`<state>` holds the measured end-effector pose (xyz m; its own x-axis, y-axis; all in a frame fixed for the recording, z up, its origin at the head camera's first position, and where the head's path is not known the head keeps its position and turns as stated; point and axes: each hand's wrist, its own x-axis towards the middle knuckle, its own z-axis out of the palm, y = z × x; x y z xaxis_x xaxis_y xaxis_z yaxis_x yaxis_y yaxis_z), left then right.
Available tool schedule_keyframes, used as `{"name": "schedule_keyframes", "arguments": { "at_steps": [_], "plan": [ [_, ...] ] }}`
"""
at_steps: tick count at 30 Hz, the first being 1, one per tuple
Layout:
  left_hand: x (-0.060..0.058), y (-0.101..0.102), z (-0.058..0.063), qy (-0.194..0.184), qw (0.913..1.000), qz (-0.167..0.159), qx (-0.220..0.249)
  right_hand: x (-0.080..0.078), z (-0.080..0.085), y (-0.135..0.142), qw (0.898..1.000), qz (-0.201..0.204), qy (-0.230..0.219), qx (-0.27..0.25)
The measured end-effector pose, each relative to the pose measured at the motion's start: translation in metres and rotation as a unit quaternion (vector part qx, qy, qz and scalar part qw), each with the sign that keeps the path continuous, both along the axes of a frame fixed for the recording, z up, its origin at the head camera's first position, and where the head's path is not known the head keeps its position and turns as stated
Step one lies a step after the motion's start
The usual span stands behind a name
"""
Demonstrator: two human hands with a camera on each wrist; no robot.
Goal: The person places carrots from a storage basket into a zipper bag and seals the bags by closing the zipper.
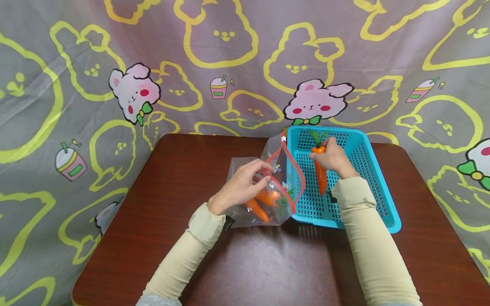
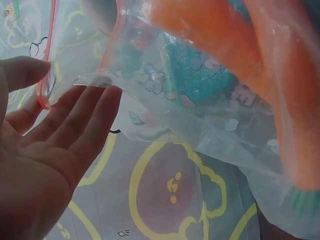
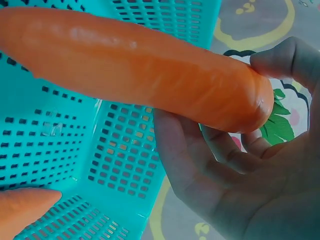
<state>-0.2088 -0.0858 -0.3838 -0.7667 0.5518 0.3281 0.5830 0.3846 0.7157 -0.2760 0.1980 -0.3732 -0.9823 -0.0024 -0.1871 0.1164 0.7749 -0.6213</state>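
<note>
Two carrots [image 1: 255, 210] lie inside a clear, printed bag [image 1: 277, 172], whose red-edged mouth gapes toward a turquoise basket [image 1: 387, 197] just beside it and overlaps the basket's left rim. The left hand [image 1: 240, 183] is at that mouth, its grip pinching the edge between thumb and fingers. Over the basket, the right hand [image 1: 334, 158] has its grip closed on a third carrot [image 1: 320, 176] near the leafy end, the leaves pointing away from the person and the tip toward them; whether that tip touches the basket I cannot tell. The right wrist view also shows the tip of another carrot [image 3: 30, 207] in the basket. Bag and basket rest on a brown table [image 1: 172, 191] before a grey cloth [image 1: 239, 78] printed with rabbits and cups.
</note>
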Motion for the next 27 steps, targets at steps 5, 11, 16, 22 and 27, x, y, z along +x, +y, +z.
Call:
{"name": "schedule_keyframes", "arguments": {
  "at_steps": [5, 11, 16, 22, 27],
  "plan": [
    [-0.001, 0.001, 0.000, 0.000, 1.0000, -0.002, 0.003, 0.001, 0.001, 0.001, 1.000, 0.004, -0.001, -0.008],
    [-0.001, 0.000, 0.000, 0.003, 1.0000, 0.000, 0.002, 0.004, 0.004, 0.001, 1.000, 0.003, 0.005, -0.013],
    [-0.001, 0.000, -0.001, 0.003, 1.0000, 0.001, 0.004, 0.007, 0.006, 0.000, 0.999, 0.003, 0.024, -0.026],
    [-0.001, 0.000, -0.001, 0.012, 0.9999, 0.004, 0.002, 0.011, 0.009, 0.002, 0.998, -0.004, 0.045, -0.041],
    [-0.001, 0.000, 0.001, 0.019, 0.9998, 0.006, 0.001, 0.015, 0.011, 0.002, 0.997, -0.010, 0.056, -0.055]
  ]
}}
